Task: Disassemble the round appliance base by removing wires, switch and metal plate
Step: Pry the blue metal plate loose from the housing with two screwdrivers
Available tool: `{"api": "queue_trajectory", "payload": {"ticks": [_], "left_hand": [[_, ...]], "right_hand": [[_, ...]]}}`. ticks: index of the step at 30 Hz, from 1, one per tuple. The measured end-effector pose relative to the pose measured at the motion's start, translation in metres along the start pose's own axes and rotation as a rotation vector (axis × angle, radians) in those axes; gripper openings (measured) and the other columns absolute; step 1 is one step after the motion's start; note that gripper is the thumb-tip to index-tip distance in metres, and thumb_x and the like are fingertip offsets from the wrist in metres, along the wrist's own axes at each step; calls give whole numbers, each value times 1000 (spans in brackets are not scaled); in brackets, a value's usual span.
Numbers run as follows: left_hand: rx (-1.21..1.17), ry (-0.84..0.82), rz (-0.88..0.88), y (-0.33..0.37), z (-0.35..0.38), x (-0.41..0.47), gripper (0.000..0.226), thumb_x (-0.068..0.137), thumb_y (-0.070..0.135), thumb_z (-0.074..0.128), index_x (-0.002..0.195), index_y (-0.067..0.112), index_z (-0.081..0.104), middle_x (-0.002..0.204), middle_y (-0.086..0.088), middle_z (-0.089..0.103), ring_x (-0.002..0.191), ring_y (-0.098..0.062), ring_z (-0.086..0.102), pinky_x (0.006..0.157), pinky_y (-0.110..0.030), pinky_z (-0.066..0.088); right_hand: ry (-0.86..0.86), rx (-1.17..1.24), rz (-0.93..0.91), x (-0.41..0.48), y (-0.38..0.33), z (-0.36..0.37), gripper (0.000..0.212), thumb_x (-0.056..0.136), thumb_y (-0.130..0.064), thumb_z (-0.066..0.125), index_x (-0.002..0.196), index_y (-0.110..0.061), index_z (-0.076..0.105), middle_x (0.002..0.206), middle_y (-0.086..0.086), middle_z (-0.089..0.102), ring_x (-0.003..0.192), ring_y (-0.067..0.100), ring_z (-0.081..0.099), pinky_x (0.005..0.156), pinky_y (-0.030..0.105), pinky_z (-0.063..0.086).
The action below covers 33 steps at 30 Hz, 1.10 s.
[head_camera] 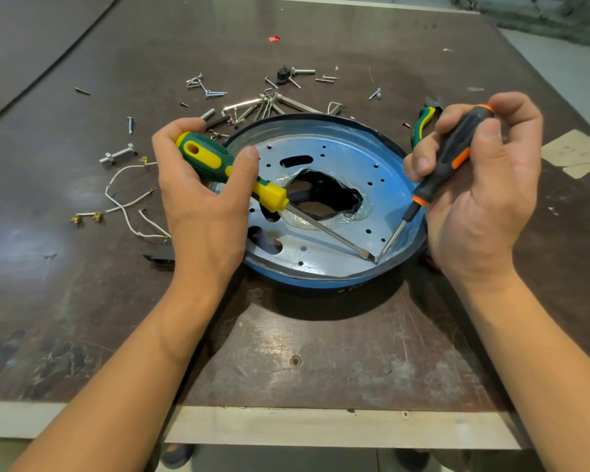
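Metal plate (pixel 341 158) prying step: my left hand (pixel 201 199) grips the green-yellow screwdriver (pixel 215 160), my right hand (pixel 484 192) the black-orange screwdriver (pixel 447 158), tips meeting between them; next I lever upward.

The left hand (pixel 198 199) grips a green-and-yellow flat-blade screwdriver (pixel 218 161) and the right hand (pixel 484 185) holds a slimmer black-and-orange screwdriver (pixel 447 158). Both tips meet at the near right edge of the perforated metal plate (pixel 341 155), just inside the blue rim of the round appliance base (pixel 321 282). The plate has a ragged dark hole at its middle. On the worn dark table (pixel 286 352) white wires (pixel 123 202) lie at the left, with loose screws (pixel 208 90), hex keys (pixel 252 105) and green-handled pliers (pixel 421 122) beyond the base.
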<state>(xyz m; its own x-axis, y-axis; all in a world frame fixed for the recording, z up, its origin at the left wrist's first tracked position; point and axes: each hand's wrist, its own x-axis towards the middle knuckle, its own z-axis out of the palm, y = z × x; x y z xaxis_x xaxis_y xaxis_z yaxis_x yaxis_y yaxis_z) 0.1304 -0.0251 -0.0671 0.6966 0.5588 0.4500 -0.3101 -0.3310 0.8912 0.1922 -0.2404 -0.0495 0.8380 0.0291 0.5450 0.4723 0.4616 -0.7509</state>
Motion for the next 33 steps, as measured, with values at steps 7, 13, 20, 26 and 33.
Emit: {"api": "queue_trajectory", "payload": {"ticks": [7, 13, 20, 26, 33], "left_hand": [[-3, -1, 3, 0, 0, 1, 40, 91, 25, 71, 119, 16, 44, 87, 9, 45, 77, -6, 49, 72, -23, 46], [-1, 1, 5, 0, 0, 1, 40, 91, 26, 70, 119, 16, 44, 87, 10, 45, 77, -5, 49, 72, -23, 46], [-7, -1, 3, 0, 0, 0, 39, 91, 25, 70, 118, 16, 44, 86, 9, 45, 76, -4, 48, 72, -21, 44], [-19, -6, -9, 2, 0, 0, 39, 91, 23, 70, 119, 16, 44, 88, 4, 46, 77, -9, 48, 73, -25, 45], [1, -15, 2, 1, 0, 0, 39, 91, 21, 70, 118, 16, 43, 85, 10, 43, 73, -3, 47, 70, -20, 44]], "right_hand": [[-21, -26, -25, 0, 0, 1, 14, 109, -3, 27, 115, -13, 35, 100, 12, 54, 63, 22, 53, 65, 33, 44], [-100, -76, -87, -1, -1, 0, 15, 109, -3, 26, 117, -13, 35, 100, 12, 54, 61, 23, 53, 66, 34, 43], [-201, -180, -154, 0, -7, 3, 18, 104, -3, 44, 119, -11, 37, 106, 15, 56, 67, 25, 58, 68, 37, 48], [-195, -270, -91, -1, -10, 5, 35, 96, 3, 63, 124, -11, 47, 117, 20, 54, 88, 32, 56, 80, 45, 50], [-218, -112, 123, 2, -15, 7, 37, 100, 7, 42, 136, -2, 44, 128, 20, 62, 96, 31, 71, 85, 41, 52]]}}
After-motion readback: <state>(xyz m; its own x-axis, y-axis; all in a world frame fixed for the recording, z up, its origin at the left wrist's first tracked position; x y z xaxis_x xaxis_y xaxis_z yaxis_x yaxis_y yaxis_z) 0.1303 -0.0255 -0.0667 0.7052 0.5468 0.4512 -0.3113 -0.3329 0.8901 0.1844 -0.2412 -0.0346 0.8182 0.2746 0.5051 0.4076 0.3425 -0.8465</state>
